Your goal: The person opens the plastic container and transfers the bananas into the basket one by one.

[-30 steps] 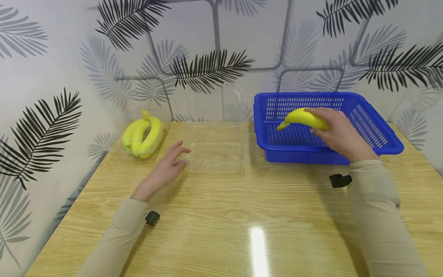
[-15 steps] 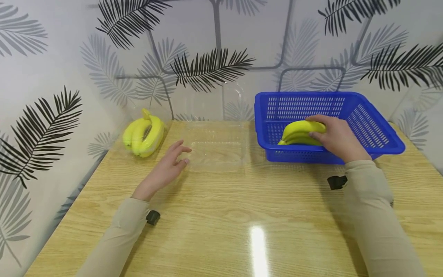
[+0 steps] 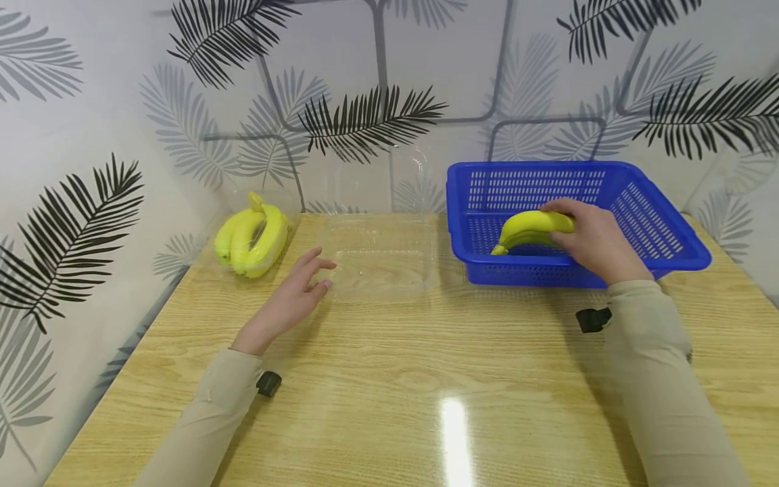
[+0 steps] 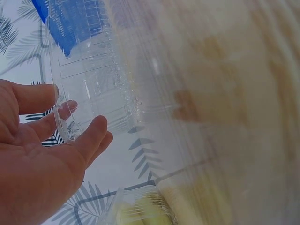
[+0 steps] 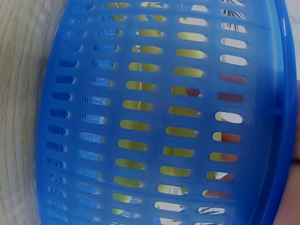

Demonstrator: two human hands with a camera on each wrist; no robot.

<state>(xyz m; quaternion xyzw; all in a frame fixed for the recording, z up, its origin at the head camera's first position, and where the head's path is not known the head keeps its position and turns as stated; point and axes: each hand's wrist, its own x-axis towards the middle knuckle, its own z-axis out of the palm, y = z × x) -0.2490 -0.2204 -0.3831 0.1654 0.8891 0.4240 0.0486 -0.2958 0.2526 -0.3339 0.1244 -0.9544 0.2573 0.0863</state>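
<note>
My right hand grips a yellow banana low inside the blue slotted basket. In the right wrist view the basket wall fills most of the frame, with yellow showing through its slots and most of the hand hidden behind it. At centre stands a clear plastic box, its lid raised at the back. My left hand lies at the box's left edge, fingers loosely bent and spread. In the left wrist view its fingertips are right at the clear plastic.
Several bananas sit in another clear plastic container at the back left of the wooden table. A leaf-patterned wall rises directly behind everything.
My right hand has lowered the banana from above the basket's rim down into the basket, then stays there still gripping it. The left hand has not moved.
</note>
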